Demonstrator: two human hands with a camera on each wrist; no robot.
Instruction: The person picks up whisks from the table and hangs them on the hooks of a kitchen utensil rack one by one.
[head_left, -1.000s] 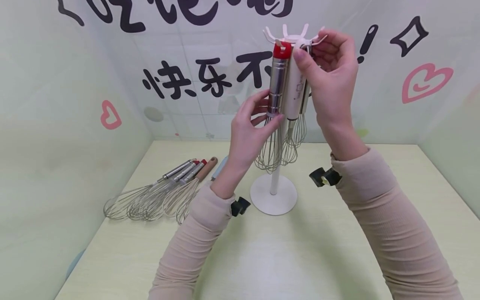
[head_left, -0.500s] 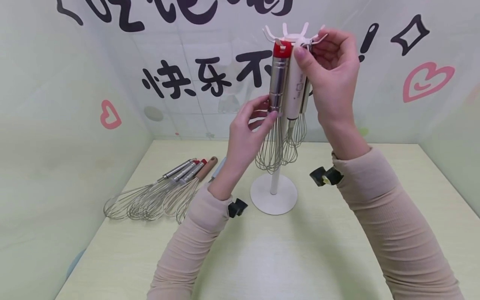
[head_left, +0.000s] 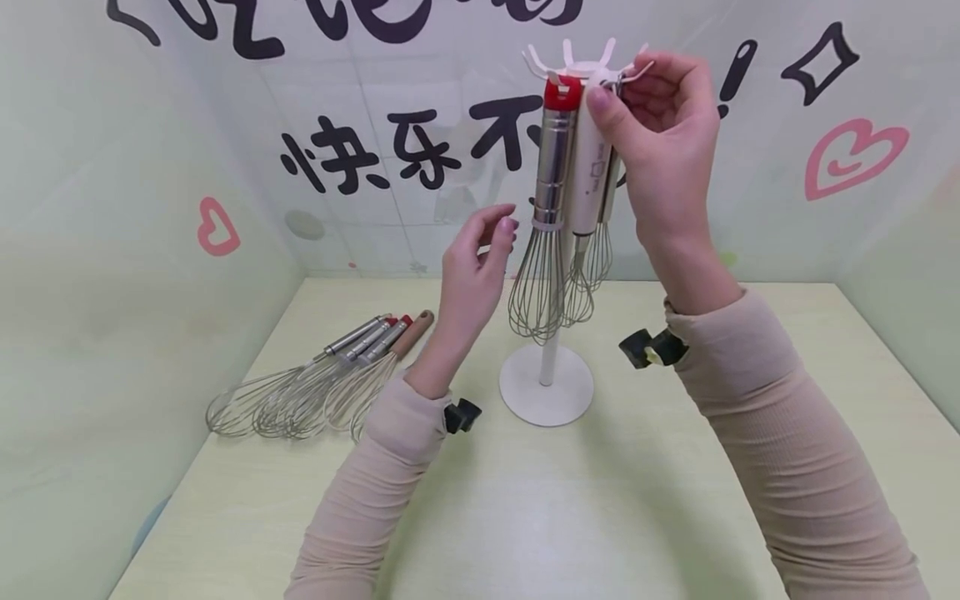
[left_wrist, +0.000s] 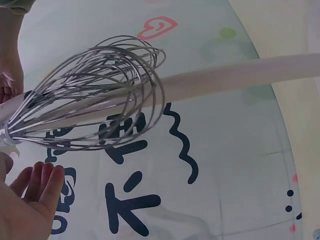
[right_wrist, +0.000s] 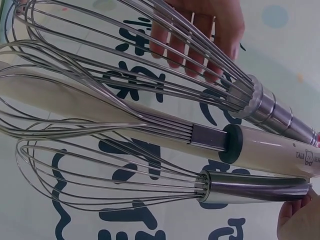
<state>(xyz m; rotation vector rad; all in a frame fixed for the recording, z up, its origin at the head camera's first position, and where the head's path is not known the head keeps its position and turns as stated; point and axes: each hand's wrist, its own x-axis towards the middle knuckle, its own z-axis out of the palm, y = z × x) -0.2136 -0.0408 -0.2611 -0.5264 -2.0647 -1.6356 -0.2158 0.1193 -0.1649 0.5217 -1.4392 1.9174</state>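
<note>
A white stand (head_left: 546,385) with a ring of hooks at its top bears several hanging whisks. One whisk (head_left: 553,167) has a red-capped metal handle. Beside it hang a white-handled whisk (head_left: 588,183) and a metal-handled whisk (right_wrist: 257,187). My right hand (head_left: 671,137) grips the stand's hooked top at its right side, the thumb lying over the upper end of the white handle; part of this grip is hidden. My left hand (head_left: 476,267) is just left of the red-capped whisk, apart from it, with loosely bent fingers holding nothing. In the left wrist view the whisk wires (left_wrist: 100,95) hang beyond the fingers.
Several whisks (head_left: 367,342) lie side by side on the pale tabletop (head_left: 585,517) to the left, some with red-ended handles, one brown. A backdrop (head_left: 375,242) with dark lettering and pink hearts stands behind the table and encloses its sides.
My left hand has let go of the red-capped whisk and moved left and slightly down, leaving it hanging. The right hand has stayed at the stand's top.
</note>
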